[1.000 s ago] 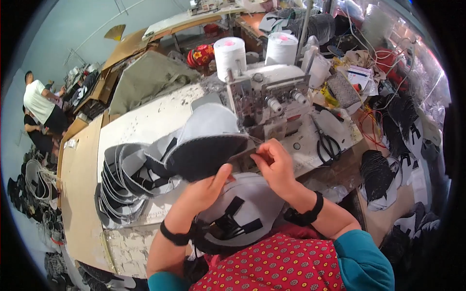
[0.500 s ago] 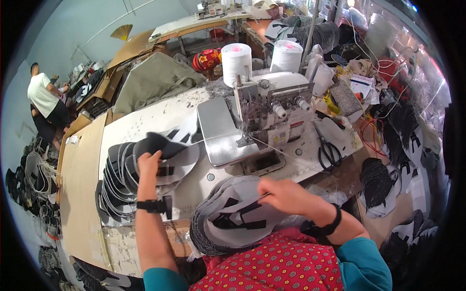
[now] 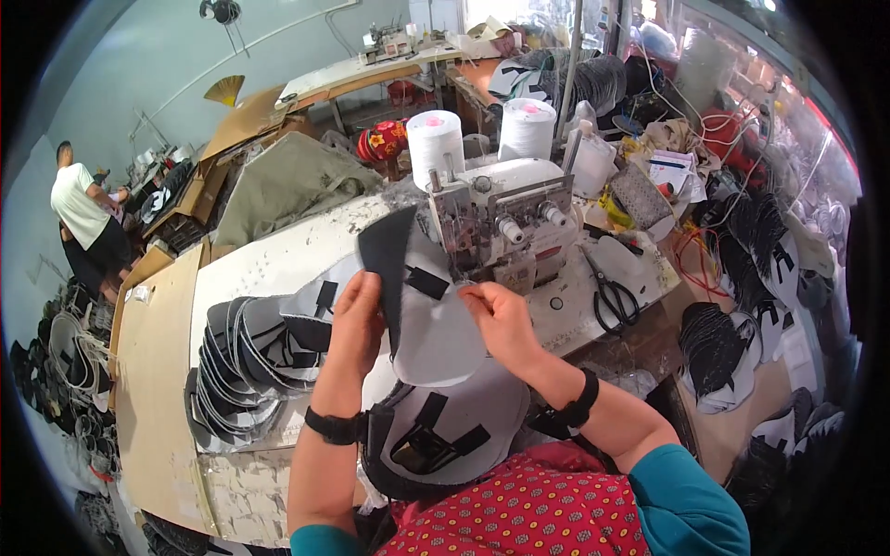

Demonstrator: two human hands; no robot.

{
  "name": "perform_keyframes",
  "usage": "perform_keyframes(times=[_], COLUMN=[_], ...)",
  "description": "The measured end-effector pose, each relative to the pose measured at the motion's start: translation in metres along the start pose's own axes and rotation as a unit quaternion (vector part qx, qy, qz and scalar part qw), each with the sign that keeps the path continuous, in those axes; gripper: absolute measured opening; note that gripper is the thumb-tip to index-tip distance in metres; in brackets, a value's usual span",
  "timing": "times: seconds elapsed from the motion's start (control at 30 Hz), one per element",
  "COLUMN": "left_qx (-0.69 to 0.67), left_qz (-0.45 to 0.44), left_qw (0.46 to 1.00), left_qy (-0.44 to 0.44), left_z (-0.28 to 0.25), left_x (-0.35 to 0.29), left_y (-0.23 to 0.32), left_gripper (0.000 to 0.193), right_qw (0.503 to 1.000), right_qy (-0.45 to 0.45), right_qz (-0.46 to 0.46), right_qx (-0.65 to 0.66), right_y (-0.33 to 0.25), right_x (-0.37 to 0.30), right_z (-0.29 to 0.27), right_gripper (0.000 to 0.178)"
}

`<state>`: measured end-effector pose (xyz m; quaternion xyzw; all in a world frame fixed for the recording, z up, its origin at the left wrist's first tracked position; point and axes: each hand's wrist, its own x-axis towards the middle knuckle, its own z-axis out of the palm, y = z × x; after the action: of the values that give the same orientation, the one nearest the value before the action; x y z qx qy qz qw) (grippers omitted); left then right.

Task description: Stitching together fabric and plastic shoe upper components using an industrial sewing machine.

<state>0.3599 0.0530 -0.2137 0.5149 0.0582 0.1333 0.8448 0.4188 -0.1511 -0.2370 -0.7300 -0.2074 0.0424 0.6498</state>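
A curved grey-and-black fabric piece with a black tab is raised in front of the overlock sewing machine. My left hand is closed on its left side, beside the black part. At its right edge, the fingers of my right hand are pinched together near the machine's front; whether a thread is between them too cannot be made out. Below, a stack of similar fabric pieces rests against my lap at the table edge. Another overlapping pile of pieces lies on the table to the left.
Two white thread cones stand behind the machine. Black scissors lie at the table's right. More bundled pieces sit beyond the right edge. A person in a white shirt stands at far left.
My left hand has brought a fabric piece from the left pile to the machine's front. My right hand has moved up and forward to that piece's edge. The view has shifted slightly.
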Motion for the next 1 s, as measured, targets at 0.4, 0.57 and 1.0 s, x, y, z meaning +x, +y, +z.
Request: perform_keyframes(times=[0.4, 0.57, 1.0], left_qx=[0.323, 0.292, 0.417], left_qz=[-0.042, -0.168, 0.035], left_qw=[0.921, 0.937, 0.9], left_qy=[0.211, 0.096, -0.125], left_z=[-0.031, -0.01, 0.024], left_x=[0.01, -0.037, -0.038], left_y=[0.002, 0.025, 0.009], left_gripper=[0.026, 0.035, 0.041], right_qw=[0.895, 0.919, 0.986], right_qy=[-0.031, 0.004, -0.148], right_qz=[-0.301, -0.284, -0.07], right_qx=[-0.328, -0.273, -0.009], right_y=[0.006, 0.008, -0.049], right_x=[-0.014, 0.001, -0.022], right_z=[-0.009, -0.013, -0.033], right_gripper=[0.034, 0.027, 0.009])
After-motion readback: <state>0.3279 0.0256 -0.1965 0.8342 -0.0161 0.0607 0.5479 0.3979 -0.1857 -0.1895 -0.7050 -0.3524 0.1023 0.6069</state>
